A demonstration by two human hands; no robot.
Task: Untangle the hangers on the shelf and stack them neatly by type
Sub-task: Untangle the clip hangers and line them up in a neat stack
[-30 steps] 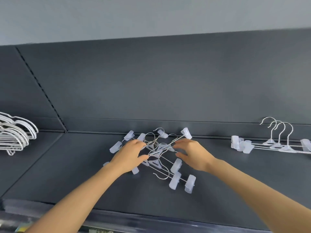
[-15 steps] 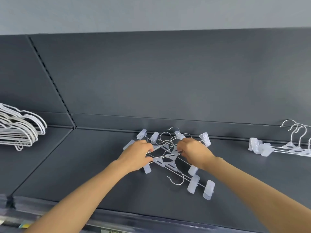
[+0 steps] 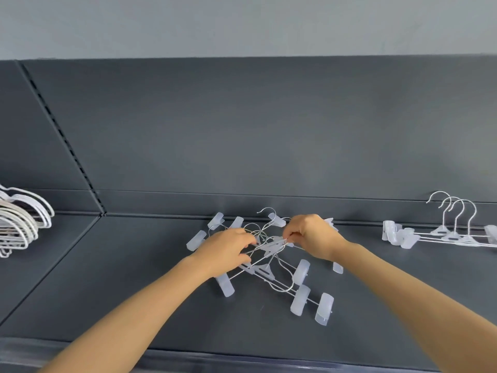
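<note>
"Hangers [image 3: 263, 269] with clips, knotted in a heap mid-shelf [image 3: 134, 305]. What are the hands doing?"

"The left hand [image 3: 226, 251] grips wires on its side of the heap. The right hand [image 3: 314, 235] pinches a wire beside a plastic centrepiece. That's the untangling step, I'd say."

"And next?"

"Probably working one hook free of the others, then lifting that hanger clear and laying it on the clip pile [image 3: 454, 235] off to the right. White hangers [image 3: 18, 224] sit stacked far left."
</note>
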